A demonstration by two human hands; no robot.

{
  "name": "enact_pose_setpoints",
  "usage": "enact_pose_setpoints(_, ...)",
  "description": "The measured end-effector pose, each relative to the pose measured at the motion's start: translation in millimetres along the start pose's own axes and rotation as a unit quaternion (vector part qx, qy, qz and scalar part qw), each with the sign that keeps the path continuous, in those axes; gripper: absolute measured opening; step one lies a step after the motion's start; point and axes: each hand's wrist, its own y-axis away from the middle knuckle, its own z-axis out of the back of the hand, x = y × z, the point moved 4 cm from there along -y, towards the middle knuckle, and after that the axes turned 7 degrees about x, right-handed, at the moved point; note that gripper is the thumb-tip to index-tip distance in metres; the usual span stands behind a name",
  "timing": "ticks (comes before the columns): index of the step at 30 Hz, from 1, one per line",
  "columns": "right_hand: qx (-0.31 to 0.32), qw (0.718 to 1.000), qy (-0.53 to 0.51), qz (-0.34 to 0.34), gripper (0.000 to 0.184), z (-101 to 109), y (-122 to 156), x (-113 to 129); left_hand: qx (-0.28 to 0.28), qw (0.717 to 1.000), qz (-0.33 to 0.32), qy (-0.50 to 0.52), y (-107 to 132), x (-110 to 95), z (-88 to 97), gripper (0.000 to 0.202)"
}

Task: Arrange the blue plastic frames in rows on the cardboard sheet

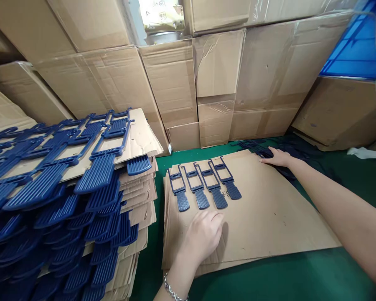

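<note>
Four blue plastic parts [203, 184], ribbed paddle ends with open rectangular frames, lie in a row on a flat cardboard sheet [269, 217] on the green bench [301, 276]. Left hand [203, 236] rests on the sheet just below them, fingers loosely curled, empty. Right hand [277, 158] reaches a dark pile of parts [253, 146] at the sheet's far edge; grip unclear. Left: layered stack [81, 200] of cardboard and parts.

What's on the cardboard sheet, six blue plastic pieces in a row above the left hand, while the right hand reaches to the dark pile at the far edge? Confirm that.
Not six. The head view shows four blue plastic pieces in a row on the cardboard sheet, above the left hand. The rest stands: the right hand reaches to the dark pile at the far edge.
</note>
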Motion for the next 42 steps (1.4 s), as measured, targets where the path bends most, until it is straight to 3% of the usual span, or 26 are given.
enact_pose_setpoints(5,0.058,0.998,0.034,0.005,0.059,-10.7,-10.2,1.2,-0.001,1.0,-0.004,-0.009,-0.2,2.1,-1.8,0.024)
enact_pose_setpoints(8,0.034,0.999,0.036,-0.002,0.046,-9.5,-1.6,0.2,-0.002,1.0,-0.005,-0.004,0.2,0.4,-1.6,0.024)
enact_pose_setpoints(11,-0.002,1.0,0.007,-0.022,0.045,-2.0,7.6,-0.6,-0.001,1.0,-0.004,-0.003,1.1,-0.8,-1.0,0.023)
enact_pose_setpoints(17,-0.058,0.993,-0.101,-0.03,0.035,46.2,19.7,5.9,-0.014,1.0,0.002,0.006,1.0,-0.5,5.2,0.024)
enact_pose_setpoints(21,-0.078,0.97,-0.227,-0.018,0.029,80.7,64.6,20.8,-0.003,0.998,0.032,0.06,1.0,-2.5,12.7,0.029)
enact_pose_setpoints(24,-0.021,0.928,-0.372,0.031,0.027,81.2,122.9,44.9,0.027,0.984,0.081,0.159,2.1,-4.1,13.1,0.032)
enact_pose_setpoints(26,0.062,0.89,-0.447,0.063,0.021,64.4,166.6,65.1,0.039,0.966,0.111,0.231,2.8,-5.4,10.2,0.035)
enact_pose_setpoints(28,0.172,0.804,-0.563,0.089,0.02,35.2,210.8,86.5,0.034,0.934,0.129,0.33,3.4,-6.2,5.8,0.042)
enact_pose_setpoints(31,0.317,0.729,-0.595,0.12,0.038,-15.5,272.1,115.8,-0.001,0.835,0.102,0.54,3.3,-6.5,0.5,0.061)
enact_pose_setpoints(33,0.423,0.677,-0.579,0.165,0.043,-42.4,307.1,134.0,-0.001,0.76,0.079,0.646,2.3,-4.4,-1.8,0.063)
enact_pose_setpoints(34,0.453,0.666,-0.564,0.182,0.042,-50.8,319.8,140.0,0.011,0.732,0.079,0.677,1.6,-2.3,-3.1,0.059)
enact_pose_setpoints(36,0.49,0.676,-0.511,0.207,0.04,-58.2,333.9,145.1,0.04,0.697,0.106,0.708,0.0,4.5,-5.2,0.051)
enact_pose_setpoints(38,0.488,0.709,-0.464,0.211,0.039,-55.1,330.3,139.4,0.048,0.682,0.143,0.716,-1.5,13.6,-4.9,0.047)
enact_pose_setpoints(40,0.438,0.751,-0.453,0.198,0.039,-45.2,310.5,123.0,0.043,0.679,0.174,0.712,-1.9,22.6,-2.5,0.043)
enact_pose_setpoints(42,0.313,0.808,-0.472,0.164,0.037,-32.2,279.2,97.0,0.054,0.682,0.193,0.703,-0.3,28.6,-0.2,0.041)
